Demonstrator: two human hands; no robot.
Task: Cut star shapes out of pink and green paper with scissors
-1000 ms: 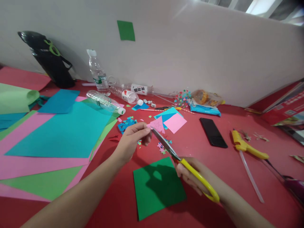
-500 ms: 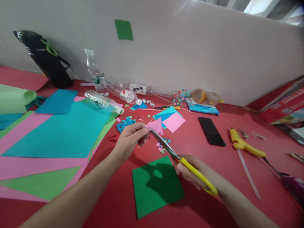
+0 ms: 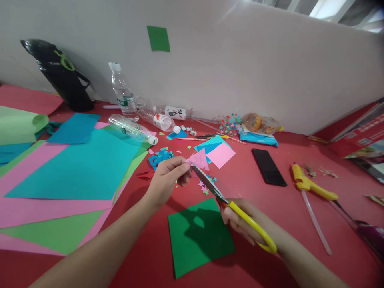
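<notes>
Between the thumb and fingers of my left hand is pinched a small pink paper piece, its wider part sticking out to the right. My right hand is wrapped round the yellow handles of a pair of scissors. The blades point up and left, nearly together, and their tips meet the pink paper beside my left fingertips. Below the blades lies a green paper square with the shadow of my hands on it. Small paper stars lie on the table behind the scissors.
Large coloured sheets cover the left side. Behind stand a black jug and a water bottle, with more bottles lying down. Pink and blue notes, a phone and a yellow glue gun are to the right.
The whole view has shifted slightly, so things sit a little further right. The scissor tips stay at the pink paper, and both hands keep their hold.
</notes>
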